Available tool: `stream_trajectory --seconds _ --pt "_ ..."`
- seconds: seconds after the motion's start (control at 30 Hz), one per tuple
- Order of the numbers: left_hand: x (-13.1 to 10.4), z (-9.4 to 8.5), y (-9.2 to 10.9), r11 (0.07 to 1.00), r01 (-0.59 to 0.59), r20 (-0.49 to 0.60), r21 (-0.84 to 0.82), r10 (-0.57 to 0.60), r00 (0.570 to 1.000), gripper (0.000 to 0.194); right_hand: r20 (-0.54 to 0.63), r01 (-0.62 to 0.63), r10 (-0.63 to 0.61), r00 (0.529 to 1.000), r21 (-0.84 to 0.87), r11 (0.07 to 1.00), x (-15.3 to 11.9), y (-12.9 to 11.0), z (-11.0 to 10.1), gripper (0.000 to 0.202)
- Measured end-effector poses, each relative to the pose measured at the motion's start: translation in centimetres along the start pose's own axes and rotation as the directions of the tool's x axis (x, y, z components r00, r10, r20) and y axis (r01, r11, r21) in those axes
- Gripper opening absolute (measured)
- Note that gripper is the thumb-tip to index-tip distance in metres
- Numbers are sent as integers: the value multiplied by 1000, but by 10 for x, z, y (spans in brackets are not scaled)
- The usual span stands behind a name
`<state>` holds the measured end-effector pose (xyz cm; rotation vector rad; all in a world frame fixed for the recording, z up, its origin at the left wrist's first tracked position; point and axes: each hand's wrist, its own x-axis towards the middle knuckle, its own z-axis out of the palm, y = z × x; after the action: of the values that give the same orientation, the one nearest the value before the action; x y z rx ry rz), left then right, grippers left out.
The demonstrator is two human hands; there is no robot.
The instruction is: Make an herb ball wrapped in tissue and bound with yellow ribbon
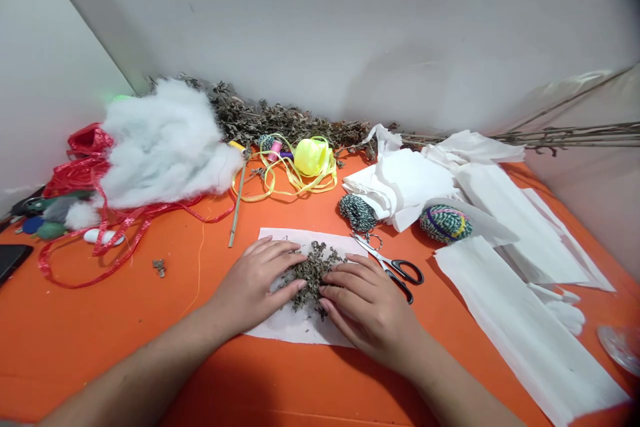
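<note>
A small heap of dried leaves [313, 273] lies on a white cloth piece [320, 333] in front of me. Some white fluff [287, 319] shows under the heap's near left side. My left hand [267, 280] rests along the heap's left edge, fingers stretched out and thumb apart, touching the leaves. From the right, my right hand [373, 303] lays its extended fingers against the same heap. Neither hand grips anything that I can see. Scissors [390, 263] with black handles lie just beyond my right hand, their blades at the cloth's edge.
On the orange table [125, 327] stand a pile of white stuffing [160, 140], red ribbon [90, 160] and yellow ribbon [315, 157]. Dried stems [280, 120] line the wall. White cloth strips [530, 327] and green-white yarn balls [445, 223] lie right.
</note>
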<state>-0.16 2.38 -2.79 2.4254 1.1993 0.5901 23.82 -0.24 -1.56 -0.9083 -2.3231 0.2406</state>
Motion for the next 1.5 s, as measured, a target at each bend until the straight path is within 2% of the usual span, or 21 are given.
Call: stream_trajectory --seconds 0.07,0.13,0.23,0.33,0.53,1.1,1.5 --pt "2 -3 -5 995 104 -85 5 -103 991 29 -45 -19 20 999 7 1000 0 -1 -3 13" --pt "6 -6 -13 974 225 -158 26 -218 963 28 -65 -28 30 997 20 999 0 -2 -6 15" --pt "13 -6 -27 954 290 -157 74 -276 948 27 -54 -25 27 998 43 999 1 -4 -7 15" --pt "20 -3 -33 958 267 -103 108 -256 961 23 -55 -23 26 998 52 998 1 -4 -6 16" --pt "27 4 -28 965 230 -67 125 -223 973 20 -67 -15 18 998 50 999 1 -6 -7 17" --pt "27 2 -25 967 211 -62 141 -204 977 16 -46 -33 35 998 59 998 2 -7 -7 15" --pt "29 5 -28 965 241 -69 104 -235 970 17 -27 -38 40 999 83 996 2 -9 -8 14"
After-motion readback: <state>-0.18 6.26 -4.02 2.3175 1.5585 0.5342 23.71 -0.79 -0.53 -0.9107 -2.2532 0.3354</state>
